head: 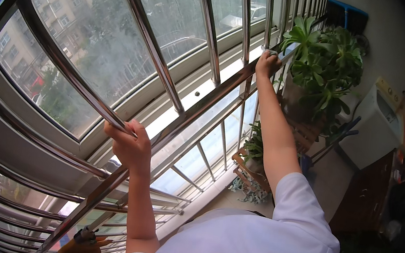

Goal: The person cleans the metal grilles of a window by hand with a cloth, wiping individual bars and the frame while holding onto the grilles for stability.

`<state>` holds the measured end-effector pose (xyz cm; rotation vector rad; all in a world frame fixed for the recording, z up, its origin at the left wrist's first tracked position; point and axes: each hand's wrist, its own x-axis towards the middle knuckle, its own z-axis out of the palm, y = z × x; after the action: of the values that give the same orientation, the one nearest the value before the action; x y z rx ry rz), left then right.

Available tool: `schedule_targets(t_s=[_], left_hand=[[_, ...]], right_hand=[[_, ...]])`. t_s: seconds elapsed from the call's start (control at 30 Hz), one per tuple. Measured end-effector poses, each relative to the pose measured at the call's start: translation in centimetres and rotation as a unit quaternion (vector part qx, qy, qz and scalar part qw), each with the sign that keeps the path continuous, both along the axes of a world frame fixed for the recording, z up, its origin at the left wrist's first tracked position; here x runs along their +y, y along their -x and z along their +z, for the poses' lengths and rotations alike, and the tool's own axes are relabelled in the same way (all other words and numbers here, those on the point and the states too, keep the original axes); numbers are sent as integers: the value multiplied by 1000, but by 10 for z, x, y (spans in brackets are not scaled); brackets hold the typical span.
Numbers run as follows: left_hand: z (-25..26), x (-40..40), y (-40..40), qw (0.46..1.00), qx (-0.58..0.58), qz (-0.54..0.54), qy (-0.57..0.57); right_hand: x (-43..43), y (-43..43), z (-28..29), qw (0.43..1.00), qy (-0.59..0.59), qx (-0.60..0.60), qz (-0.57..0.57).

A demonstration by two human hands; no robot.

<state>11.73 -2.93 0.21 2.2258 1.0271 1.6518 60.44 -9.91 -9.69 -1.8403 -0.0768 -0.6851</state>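
My left hand point(128, 144) is wrapped around the lower end of an upright metal bar point(75, 80) of the window guard, just above the horizontal metal rail point(205, 102). Farther along that rail, my right hand point(268, 64) is closed on a greyish cloth point(271, 53), of which only a small part shows past the fingers. The cloth lies against the rail near the foot of another upright bar. Behind the bars are the window panes point(129, 41) and a bright white sill point(227, 76).
Large potted succulents point(322, 61) stand close to my right arm, with a smaller plant point(255, 144) lower down. A twin-tub washing machine point(372, 120), a dark wooden cabinet point(365, 192) and a blue-edged broom point(347, 13) are at right. An orange-brown object point(83, 244) hangs by the lower-left bars.
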Motion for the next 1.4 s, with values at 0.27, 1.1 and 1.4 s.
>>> schedule_targets(t_s=[0.27, 1.1, 1.4], left_hand=[[-2, 1, 3, 1000, -5, -6, 0], [-4, 3, 6, 1000, -2, -23, 0], [-1, 0, 6, 1000, 1, -16, -3]], right_hand=[[10, 119, -9, 962, -63, -264, 20], [-9, 221, 38, 895, -15, -353, 273], [-10, 169, 80, 916, 135, -250, 282]])
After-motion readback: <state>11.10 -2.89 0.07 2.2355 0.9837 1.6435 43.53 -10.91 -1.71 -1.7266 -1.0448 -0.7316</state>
